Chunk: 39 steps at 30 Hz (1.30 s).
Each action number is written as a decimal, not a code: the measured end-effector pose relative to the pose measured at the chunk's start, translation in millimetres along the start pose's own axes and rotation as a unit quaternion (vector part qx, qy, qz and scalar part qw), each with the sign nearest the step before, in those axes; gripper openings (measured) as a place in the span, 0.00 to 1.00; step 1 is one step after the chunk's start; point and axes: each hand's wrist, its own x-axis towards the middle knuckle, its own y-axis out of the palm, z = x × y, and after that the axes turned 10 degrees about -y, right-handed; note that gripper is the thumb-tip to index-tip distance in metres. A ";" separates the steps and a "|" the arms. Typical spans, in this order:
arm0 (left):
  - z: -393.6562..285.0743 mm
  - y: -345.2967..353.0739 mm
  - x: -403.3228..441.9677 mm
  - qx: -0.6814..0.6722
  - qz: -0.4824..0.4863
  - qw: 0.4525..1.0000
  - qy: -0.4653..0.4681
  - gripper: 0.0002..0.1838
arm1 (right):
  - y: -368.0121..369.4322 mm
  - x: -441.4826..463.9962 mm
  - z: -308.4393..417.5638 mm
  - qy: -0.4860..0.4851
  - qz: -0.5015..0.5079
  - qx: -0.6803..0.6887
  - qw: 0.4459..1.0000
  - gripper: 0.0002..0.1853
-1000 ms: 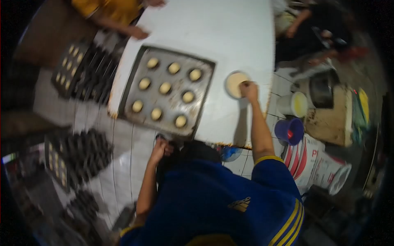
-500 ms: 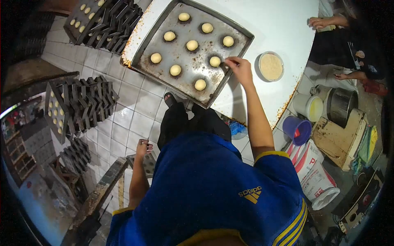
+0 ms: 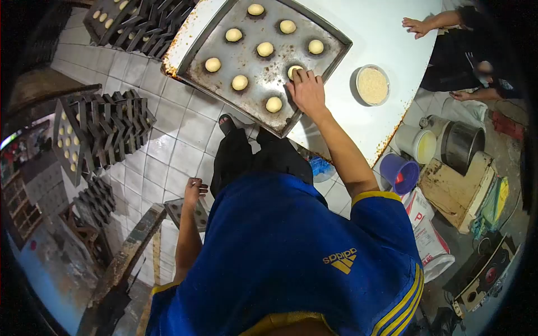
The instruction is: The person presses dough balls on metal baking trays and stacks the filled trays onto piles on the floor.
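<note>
Touching 1 dough ball [image 3: 291, 70], the right hand [image 3: 307, 95] is half-curled.

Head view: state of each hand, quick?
Left hand: open, fingers loosely curled, nothing visible in it.
Right hand: fingers at a dough ball on the tray; whether they grip it cannot be told.

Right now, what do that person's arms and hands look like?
The left hand and right hand are bare, and so are the forearms. The short blue sleeves end in yellow bands, and three yellow stripes run by the right shoulder.
</note>
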 end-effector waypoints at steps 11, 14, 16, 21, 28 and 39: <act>9.9 -5.8 3.4 -0.012 0.012 1.000 -0.017 0.10 | -45.0 -70.7 -171.1 0.401 -0.077 0.015 0.913 0.15; 13.3 -9.5 13.6 -0.002 0.012 1.000 -0.021 0.10 | -41.9 -77.8 -182.1 0.414 0.014 -0.004 0.910 0.13; 8.9 -8.9 8.9 -0.006 0.009 1.000 -0.018 0.11 | -31.9 -80.8 -186.3 0.403 0.035 0.010 0.915 0.13; 0.0 -11.0 5.9 -0.005 0.000 1.000 -0.006 0.11 | -25.8 -80.5 -190.1 0.371 0.037 -0.020 0.928 0.13; 11.4 -9.2 -0.1 -0.018 0.001 1.000 -0.008 0.11 | -26.2 -86.4 -200.2 0.380 -0.037 0.094 0.920 0.15; 16.8 -1.1 -2.0 -0.034 -0.011 0.999 -0.026 0.12 | 5.3 50.0 -129.8 0.223 -0.100 0.241 0.939 0.16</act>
